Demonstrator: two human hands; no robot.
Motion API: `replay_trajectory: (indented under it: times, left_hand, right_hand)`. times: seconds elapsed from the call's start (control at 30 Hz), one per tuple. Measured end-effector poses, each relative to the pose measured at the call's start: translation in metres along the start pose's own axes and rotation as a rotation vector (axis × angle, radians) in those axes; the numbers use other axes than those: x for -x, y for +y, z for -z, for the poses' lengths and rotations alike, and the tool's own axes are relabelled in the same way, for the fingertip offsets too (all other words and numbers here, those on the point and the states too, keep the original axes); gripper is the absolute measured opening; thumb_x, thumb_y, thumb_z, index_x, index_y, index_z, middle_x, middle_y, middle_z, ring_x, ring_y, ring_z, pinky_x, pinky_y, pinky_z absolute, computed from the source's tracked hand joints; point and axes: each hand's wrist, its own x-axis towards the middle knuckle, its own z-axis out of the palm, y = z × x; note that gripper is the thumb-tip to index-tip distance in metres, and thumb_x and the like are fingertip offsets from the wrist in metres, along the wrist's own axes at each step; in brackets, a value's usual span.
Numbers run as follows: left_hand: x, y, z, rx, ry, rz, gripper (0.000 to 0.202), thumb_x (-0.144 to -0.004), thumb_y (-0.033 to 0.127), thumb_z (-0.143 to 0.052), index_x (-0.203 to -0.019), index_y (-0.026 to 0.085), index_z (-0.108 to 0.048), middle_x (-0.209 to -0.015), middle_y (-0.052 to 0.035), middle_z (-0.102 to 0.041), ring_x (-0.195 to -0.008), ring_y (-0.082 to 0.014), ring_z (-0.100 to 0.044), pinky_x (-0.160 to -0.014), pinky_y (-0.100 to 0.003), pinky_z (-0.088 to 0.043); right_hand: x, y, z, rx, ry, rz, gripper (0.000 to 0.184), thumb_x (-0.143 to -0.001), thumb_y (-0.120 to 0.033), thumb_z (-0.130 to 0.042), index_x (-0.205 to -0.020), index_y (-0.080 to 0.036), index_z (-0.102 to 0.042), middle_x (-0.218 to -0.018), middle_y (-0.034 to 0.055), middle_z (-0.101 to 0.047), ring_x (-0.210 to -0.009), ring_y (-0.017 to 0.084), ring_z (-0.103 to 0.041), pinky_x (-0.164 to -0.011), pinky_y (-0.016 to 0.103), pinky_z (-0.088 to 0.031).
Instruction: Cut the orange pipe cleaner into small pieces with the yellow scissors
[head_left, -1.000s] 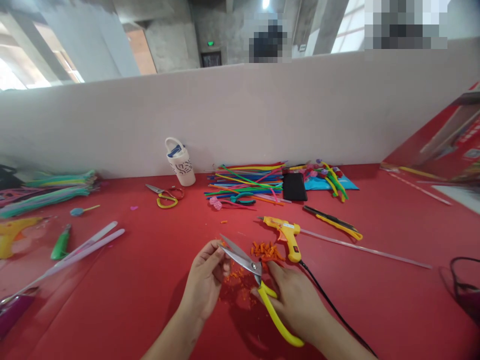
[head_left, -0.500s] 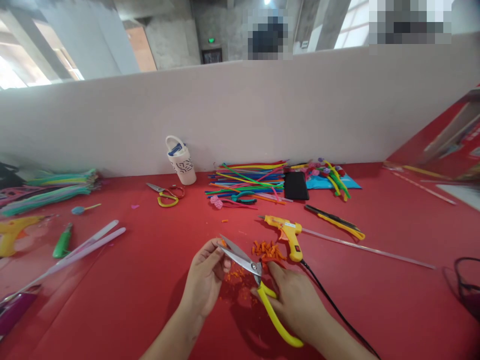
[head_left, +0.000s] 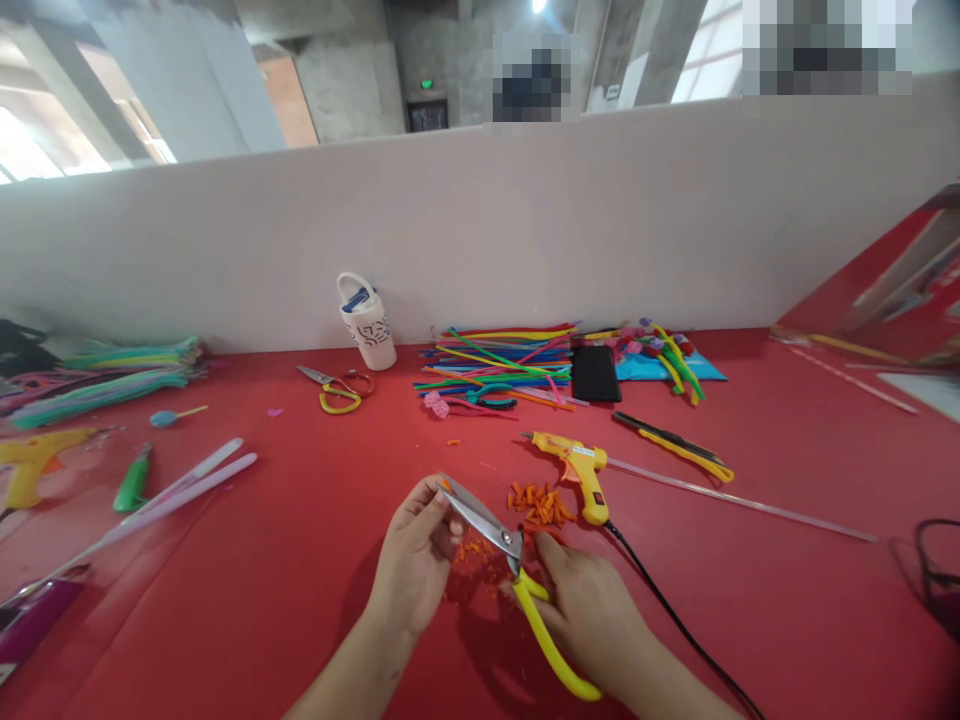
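Observation:
My right hand (head_left: 589, 615) grips the yellow-handled scissors (head_left: 517, 580), whose steel blades point up-left and are nearly closed. My left hand (head_left: 416, 560) pinches a small orange pipe-cleaner piece (head_left: 445, 487) right at the blade tips. Orange trimmings (head_left: 472, 550) lie on the red table (head_left: 262, 580) under the blades. A heap of short orange cut pieces (head_left: 540, 503) sits just beyond the scissors, beside the yellow glue gun (head_left: 581, 472).
The glue gun's black cord (head_left: 675, 625) runs toward the near right. A clear glue stick (head_left: 742, 500), yellow-black cutter (head_left: 675, 447), black phone (head_left: 592, 373), coloured pipe cleaners (head_left: 499, 365), white cup (head_left: 366, 322) and second scissors (head_left: 334, 388) lie farther back. More pipe cleaners (head_left: 105, 375) lie left.
The scissor blades have closed from slightly apart to nearly together at the orange piece. Both hands stay in about the same place.

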Motion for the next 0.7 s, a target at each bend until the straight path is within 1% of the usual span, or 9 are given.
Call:
replay_trajectory:
  times: [0.1, 0.37, 0.57, 0.7]
  left_hand:
    - [-0.0001, -0.0008, -0.0002, 0.004, -0.010, 0.004, 0.005, -0.069, 0.020, -0.060, -0.072, 0.016, -0.058, -0.051, 0.0052, -0.049, -0.044, -0.0027, -0.043, -0.043, -0.012, -0.033]
    - [0.0001, -0.0006, -0.0022, 0.020, -0.006, -0.007, 0.005, -0.069, 0.018, -0.060, -0.073, 0.016, -0.059, -0.054, 0.0052, -0.050, -0.045, -0.0021, -0.044, -0.044, -0.011, -0.034]
    - [-0.0001, -0.0008, -0.0019, 0.018, -0.002, -0.016, 0.004, -0.070, 0.016, -0.059, -0.073, 0.016, -0.058, -0.056, 0.0049, -0.050, -0.046, -0.0023, -0.045, -0.045, -0.011, -0.036]
    - [0.0000, -0.0013, -0.0016, 0.018, -0.002, -0.016, 0.003, -0.070, 0.017, -0.059, -0.072, 0.015, -0.057, -0.057, 0.0049, -0.049, -0.046, -0.0023, -0.044, -0.045, -0.011, -0.036]
  right_hand:
    - [-0.0001, 0.0002, -0.0013, 0.007, 0.007, 0.005, 0.023, -0.077, -0.041, -0.041, -0.078, -0.018, -0.046, -0.058, 0.0035, -0.060, -0.050, 0.019, -0.056, -0.043, 0.025, -0.023]
    - [-0.0005, -0.0014, -0.0019, 0.012, 0.015, 0.002, 0.025, -0.078, -0.042, -0.040, -0.078, -0.018, -0.046, -0.057, 0.0037, -0.060, -0.049, 0.018, -0.056, -0.043, 0.025, -0.023]
    - [0.0003, -0.0026, -0.0036, 0.019, 0.003, -0.012, 0.026, -0.078, -0.043, -0.040, -0.076, -0.018, -0.046, -0.056, 0.0035, -0.060, -0.048, 0.018, -0.056, -0.042, 0.025, -0.021]
    - [0.0005, -0.0026, -0.0033, 0.024, 0.007, -0.002, 0.026, -0.080, -0.042, -0.037, -0.075, -0.018, -0.046, -0.055, 0.0040, -0.060, -0.047, 0.018, -0.055, -0.042, 0.026, -0.019]
